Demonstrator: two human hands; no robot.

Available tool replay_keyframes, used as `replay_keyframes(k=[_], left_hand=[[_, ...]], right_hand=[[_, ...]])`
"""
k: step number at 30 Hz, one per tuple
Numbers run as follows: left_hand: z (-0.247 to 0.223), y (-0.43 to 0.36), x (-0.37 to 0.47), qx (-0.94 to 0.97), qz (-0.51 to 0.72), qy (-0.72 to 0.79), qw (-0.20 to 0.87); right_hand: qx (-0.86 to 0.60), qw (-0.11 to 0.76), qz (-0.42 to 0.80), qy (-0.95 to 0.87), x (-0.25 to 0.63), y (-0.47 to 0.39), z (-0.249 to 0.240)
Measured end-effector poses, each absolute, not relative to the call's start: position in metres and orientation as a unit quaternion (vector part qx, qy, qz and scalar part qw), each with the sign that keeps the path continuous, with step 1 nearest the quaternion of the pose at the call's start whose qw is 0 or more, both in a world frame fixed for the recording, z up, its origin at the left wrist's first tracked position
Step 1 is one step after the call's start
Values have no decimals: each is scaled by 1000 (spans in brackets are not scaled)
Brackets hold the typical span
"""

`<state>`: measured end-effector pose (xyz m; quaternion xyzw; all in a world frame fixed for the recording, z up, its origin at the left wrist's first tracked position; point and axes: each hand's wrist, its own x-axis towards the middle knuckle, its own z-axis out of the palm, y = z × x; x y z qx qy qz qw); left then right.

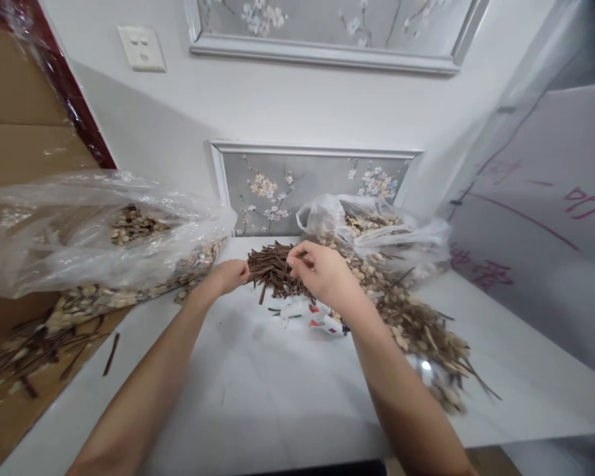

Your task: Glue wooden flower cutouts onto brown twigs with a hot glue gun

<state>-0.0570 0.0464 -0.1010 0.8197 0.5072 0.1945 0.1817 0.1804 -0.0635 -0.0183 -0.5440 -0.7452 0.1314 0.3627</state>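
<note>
A heap of short brown sticks [272, 268] lies at the back of the white table [258, 390]. At the heap's left edge is my left hand [231, 274], its fingers curled closed; whatever they hold is hidden. My right hand [317, 268] is over the heap's right side, thumb and fingertips brought together in a pinch. Anything between those fingertips is too small to make out. Just in front of the heap lie two white glue guns [297, 309] with red triggers, partly behind my right forearm.
On the left, a clear plastic bag [193, 211] holds small wood slices, beside a cardboard box [24, 152]. Another plastic bag [416, 235] of slices stands at the back right. Loose slices and twigs [416, 317] spread along the right. One stick [111, 355] lies at the left.
</note>
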Motion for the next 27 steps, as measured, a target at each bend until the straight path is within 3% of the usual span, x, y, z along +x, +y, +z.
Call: replay_keyframes(k=[7,12,20,27], left_hand=[[-21,-18,-49,845,230,428,224],[-5,-43,-43,847,266,388,246],[-15,-32,-42,787,333,377,356],[-20,-32,-32,712,375,365,468]], right_hand=[[-462,342,75,-815,169,-57,-25],[-472,305,116,-819,164,-59,-26],[-472,450,258,-712,161,-61,-26],[-432,524,426,-598,159,-57,-27]])
